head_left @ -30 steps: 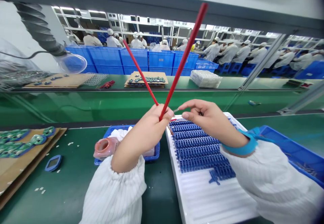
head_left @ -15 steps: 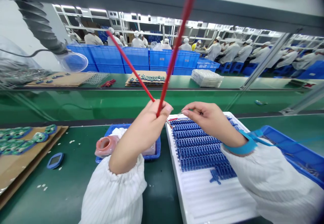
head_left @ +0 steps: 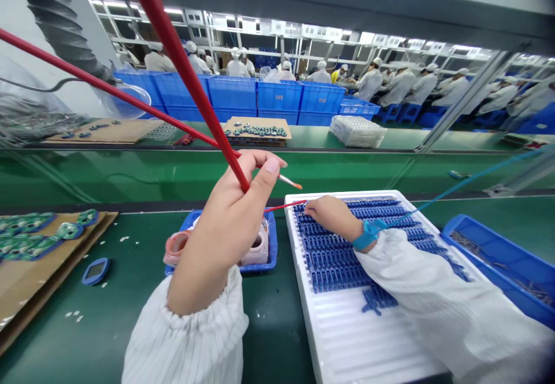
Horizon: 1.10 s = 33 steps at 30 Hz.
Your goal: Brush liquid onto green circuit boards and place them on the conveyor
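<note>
My left hand (head_left: 236,210) is closed around a thin paintbrush (head_left: 289,181) with a red handle, its orange bristle tip pointing right over the tray's back corner. A second, thicker red stick (head_left: 186,72) rises from the same grip towards the camera. My right hand (head_left: 332,216), with a blue strap (head_left: 370,233) on its wrist, is pinched low at the back left of a white foam tray (head_left: 359,343). Rows of small blue plastic parts (head_left: 342,259) fill much of this tray. What the fingertips hold is hidden. A thin red strand (head_left: 284,205) reaches towards them.
Left of the tray stands a blue basket (head_left: 272,251) with pink and white rolls. A blue bin (head_left: 503,262) of small metal pieces is at right. Cardboard (head_left: 56,280) with green circuit boards and a blue device (head_left: 95,271) lie at left. Several workers sit beyond the green ledge.
My right hand has come down from above the tray's back edge onto the blue parts. My left hand has turned and shifted left, swinging both red sticks left and lifting the bristle tip.
</note>
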Available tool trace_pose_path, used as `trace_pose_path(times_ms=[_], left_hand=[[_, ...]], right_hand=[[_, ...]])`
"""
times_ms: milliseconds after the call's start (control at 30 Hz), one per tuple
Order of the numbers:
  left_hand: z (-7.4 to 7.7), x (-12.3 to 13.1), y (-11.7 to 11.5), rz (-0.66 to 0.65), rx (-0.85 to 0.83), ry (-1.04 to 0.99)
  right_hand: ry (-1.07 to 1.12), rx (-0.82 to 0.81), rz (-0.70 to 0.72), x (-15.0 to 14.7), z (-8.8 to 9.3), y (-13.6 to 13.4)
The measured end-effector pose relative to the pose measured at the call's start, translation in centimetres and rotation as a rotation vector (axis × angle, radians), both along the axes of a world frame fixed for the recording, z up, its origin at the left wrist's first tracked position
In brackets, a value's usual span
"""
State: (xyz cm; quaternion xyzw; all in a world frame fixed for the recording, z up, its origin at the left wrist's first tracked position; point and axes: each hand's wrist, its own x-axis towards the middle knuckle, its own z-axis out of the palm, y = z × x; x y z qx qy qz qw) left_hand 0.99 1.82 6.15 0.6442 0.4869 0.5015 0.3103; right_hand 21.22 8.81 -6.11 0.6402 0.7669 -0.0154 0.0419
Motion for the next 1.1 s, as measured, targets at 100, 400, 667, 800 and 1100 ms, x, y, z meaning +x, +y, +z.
trace_pose_path(times_ms=[100,400,667,800,1100], left_hand=[[0.1,0.0,0.0,-0.016,-0.103,-0.030],[-0.3,-0.2,0.2,-0.037,-0.012,-0.004],[-1.3,-0.7,1.7,-0.147,0.033,0.048],[-2.0,-0.3,2.4,-0.202,-0.002,0.093],[-3.6,2.7,2.5,-0.395,-0.005,0.358]], right_hand=[[-0.028,0.001,0.020,0.0,-0.1,0.0],[-0.032,-0.035,0.021,-0.1,-1.1,0.7],[0.295,-0.089,-0.040,0.3,-0.3,1.1],[0.746,-0.103,-0.107,1.6,2.5,0.1],[1.685,-0.635,-0.140,1.1,7.7,-5.5]])
